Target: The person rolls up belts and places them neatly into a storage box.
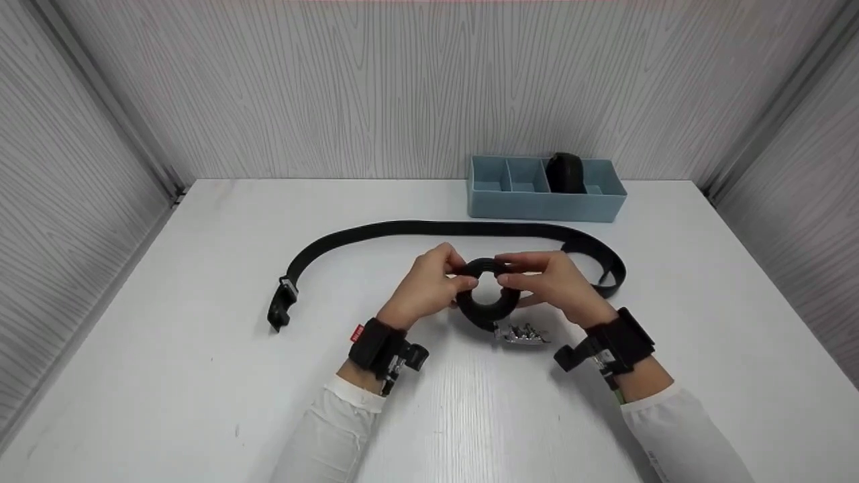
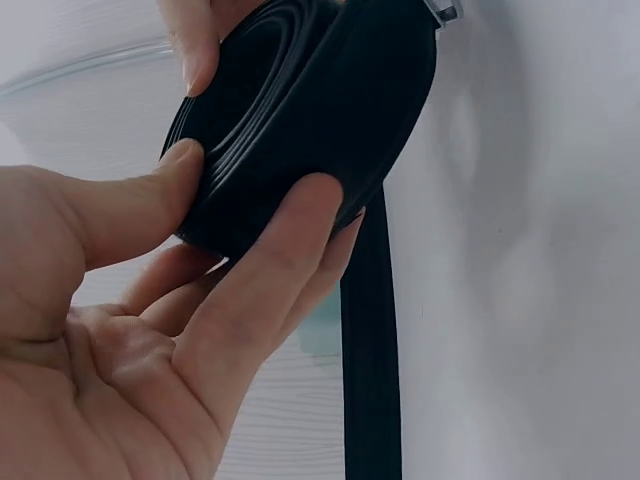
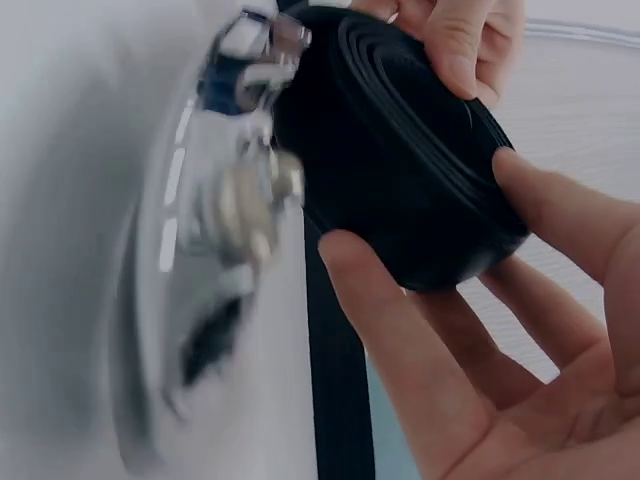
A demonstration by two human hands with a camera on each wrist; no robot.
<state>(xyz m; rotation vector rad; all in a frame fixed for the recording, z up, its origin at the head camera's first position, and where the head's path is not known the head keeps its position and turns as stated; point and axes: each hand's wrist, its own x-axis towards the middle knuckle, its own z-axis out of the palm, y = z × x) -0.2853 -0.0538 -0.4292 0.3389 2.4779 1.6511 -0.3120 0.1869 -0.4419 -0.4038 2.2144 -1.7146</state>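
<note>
Between both hands is a black belt wound into a ring-shaped coil [image 1: 488, 312], lifted a little over the white table. My left hand [image 1: 427, 285] pinches its left side, thumb on the coil's edge and fingers round the outside, as the left wrist view shows. On the right side my right hand [image 1: 558, 284] holds the same coil [image 3: 400, 190] between thumb and fingers. A shiny metal buckle [image 1: 525, 334] sticks out at the coil's lower right; it is blurred in the right wrist view. The coil's centre is open.
Beyond the hands a second black belt [image 1: 429, 228] lies in a long arc, its left end with a metal clasp [image 1: 288, 288], its right end curled round. At the back right stands a blue divided box [image 1: 537, 206] with a black rolled item [image 1: 565, 174] in one compartment.
</note>
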